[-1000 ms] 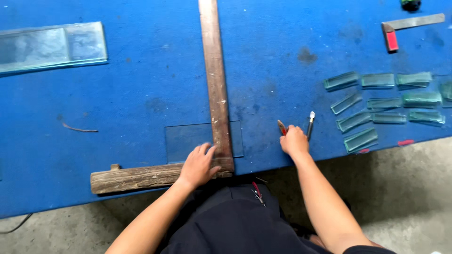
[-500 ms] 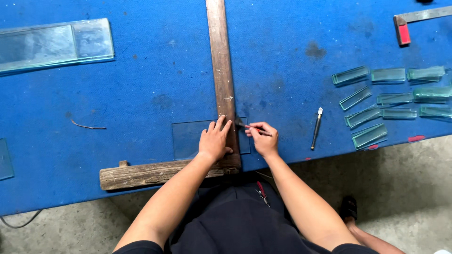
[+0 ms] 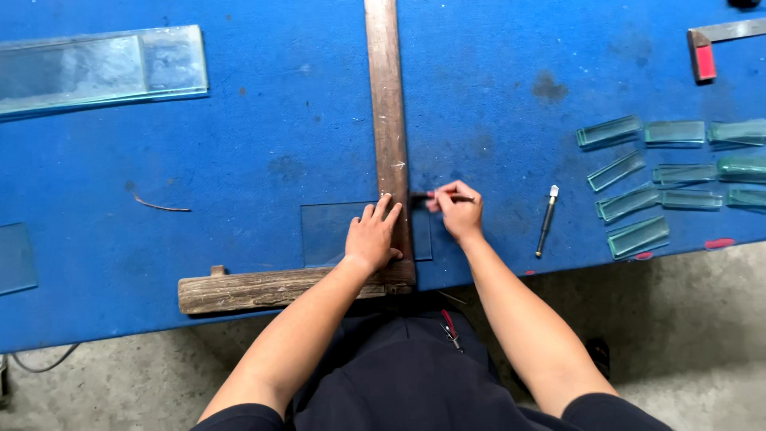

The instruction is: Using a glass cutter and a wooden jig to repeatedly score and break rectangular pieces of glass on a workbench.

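Note:
A wooden T-square lies on the blue table, its long blade running away from me and its crossbar along the near edge. Under the blade sits a small clear glass pane. My left hand presses flat on the pane and the blade's left side. My right hand pinches a thin red-handled tool, its tip against the blade's right edge at the pane's far edge.
A second slim tool with a dark handle lies to the right of my right hand. Several narrow cut glass strips lie at the right. Long glass sheets rest at the far left, another pane at the left edge, a red-tipped square at the far right.
My right hand left the slim tool on the table and brought the red-handled tool to the blade's right edge. My left hand slid up from the crossbar onto the pane and blade.

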